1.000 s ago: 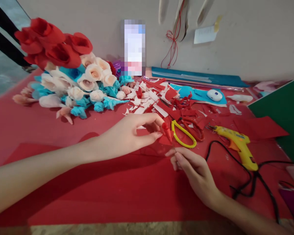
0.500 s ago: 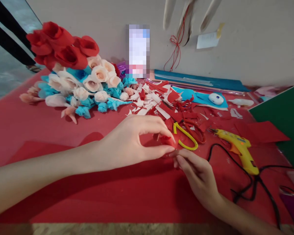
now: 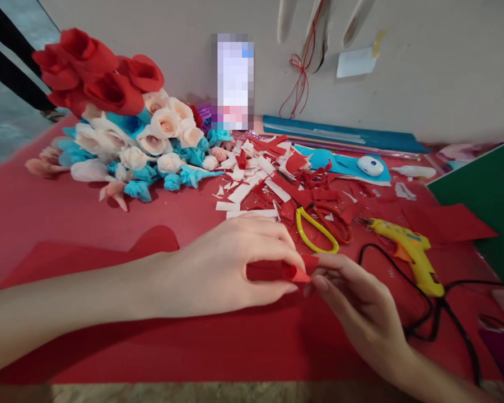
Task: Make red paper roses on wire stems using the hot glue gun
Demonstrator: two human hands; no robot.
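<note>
Between my hands is a small curled piece of red paper (image 3: 301,275), with a pointed end toward the right. My left hand (image 3: 239,266) curves over it from the left, its fingers bent around the paper and the thumb tip just below. On the other side, my right hand (image 3: 359,302) pinches the paper's right end between thumb and forefinger. Part of the piece is hidden behind the fingers. Beneath both hands lies a large red sheet (image 3: 218,347). Scissors (image 3: 317,229) with one yellow and one red handle rest just beyond the fingertips.
A yellow glue gun (image 3: 411,252) with a black cord lies at right. Red and white paper scraps (image 3: 256,179) are heaped behind the scissors. Paper flowers (image 3: 121,134) are piled at left. A blurred phone (image 3: 235,84) leans on the wall; a green board (image 3: 487,207) stands at right.
Both hands have come slightly nearer to me. The right hand has shifted right and the red paper's pointed end now shows between the hands.
</note>
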